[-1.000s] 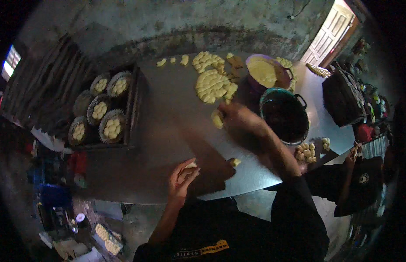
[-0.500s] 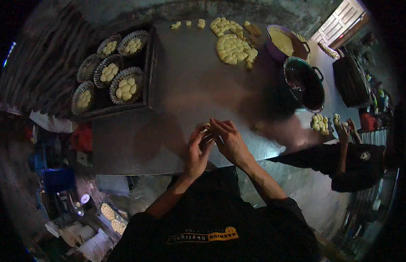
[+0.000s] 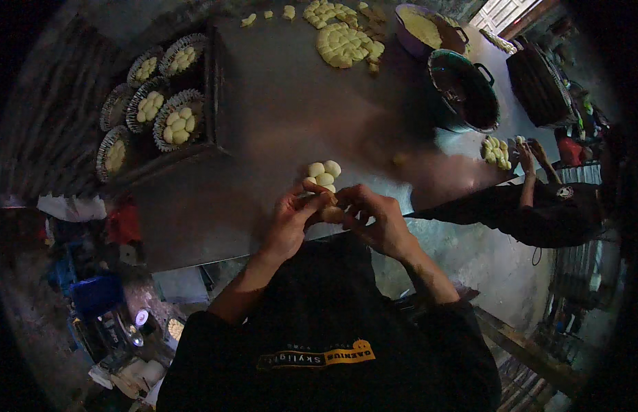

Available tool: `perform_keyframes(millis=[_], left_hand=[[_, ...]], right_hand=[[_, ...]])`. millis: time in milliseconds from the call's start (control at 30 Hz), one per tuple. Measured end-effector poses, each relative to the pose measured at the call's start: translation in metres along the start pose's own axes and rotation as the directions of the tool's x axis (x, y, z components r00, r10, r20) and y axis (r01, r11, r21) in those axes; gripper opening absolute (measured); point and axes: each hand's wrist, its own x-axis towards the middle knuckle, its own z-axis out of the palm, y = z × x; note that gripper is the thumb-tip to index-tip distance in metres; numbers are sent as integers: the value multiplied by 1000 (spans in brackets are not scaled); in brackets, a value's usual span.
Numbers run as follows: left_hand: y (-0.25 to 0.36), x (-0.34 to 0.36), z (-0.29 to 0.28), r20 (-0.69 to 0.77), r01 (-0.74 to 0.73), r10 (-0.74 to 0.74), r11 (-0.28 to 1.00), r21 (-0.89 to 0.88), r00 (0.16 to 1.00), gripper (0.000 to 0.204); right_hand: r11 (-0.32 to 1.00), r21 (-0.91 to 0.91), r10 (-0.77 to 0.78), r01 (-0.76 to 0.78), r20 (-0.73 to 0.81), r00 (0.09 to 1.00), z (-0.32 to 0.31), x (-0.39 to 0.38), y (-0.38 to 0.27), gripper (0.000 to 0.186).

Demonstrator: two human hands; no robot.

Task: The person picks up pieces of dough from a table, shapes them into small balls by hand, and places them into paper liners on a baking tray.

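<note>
At the near edge of the table, my left hand [image 3: 296, 218] and my right hand [image 3: 379, 221] meet at the fingertips. The fingers of both are bent and pinched together around a small, dim lump [image 3: 331, 214], too dark to name. Right beyond the fingertips lies a small cluster of pale, smooth dough balls [image 3: 323, 172], partly hidden by my left fingers. Farther off on the table sits a round slab of yellowish dough [image 3: 343, 45] scored into portions, with a second cut slab [image 3: 328, 13] behind it.
A dark tray [image 3: 216, 103] at the left holds several fluted paper cups [image 3: 175, 122] of dough balls. A purple basin [image 3: 406, 38] and a dark green basin [image 3: 435, 89] stand at the far right. Another person's hands [image 3: 528, 156] work beside shaped dough [image 3: 496, 152] at the right.
The dough ball cluster now shows beyond my hands; earlier only a pale bit showed between them. My hands have drawn slightly apart. The whole view has shifted, so the table's things sit higher and farther left.
</note>
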Motion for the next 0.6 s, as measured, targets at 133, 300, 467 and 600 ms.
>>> perform_keyframes(millis=[133,300,467,600], left_hand=[[2,-1,17,121,-308,287,806,505,950,21],[-21,15,23,32,-400,458,738,544,889,17],[-36,31,37,-274,-158,197,975,157,941,26],[-35,44,54,-232,82,-100,993,-84,968,34]], right_hand=[[974,95,203,-206,40,978,-16,5,13,16],[973,-194,-156,126,-148,977,-22,11,27,18],[899,-293,-347,327,-18,938,-45,21,42,29],[949,-271,-168,163,3,986,-65,28,64,27]])
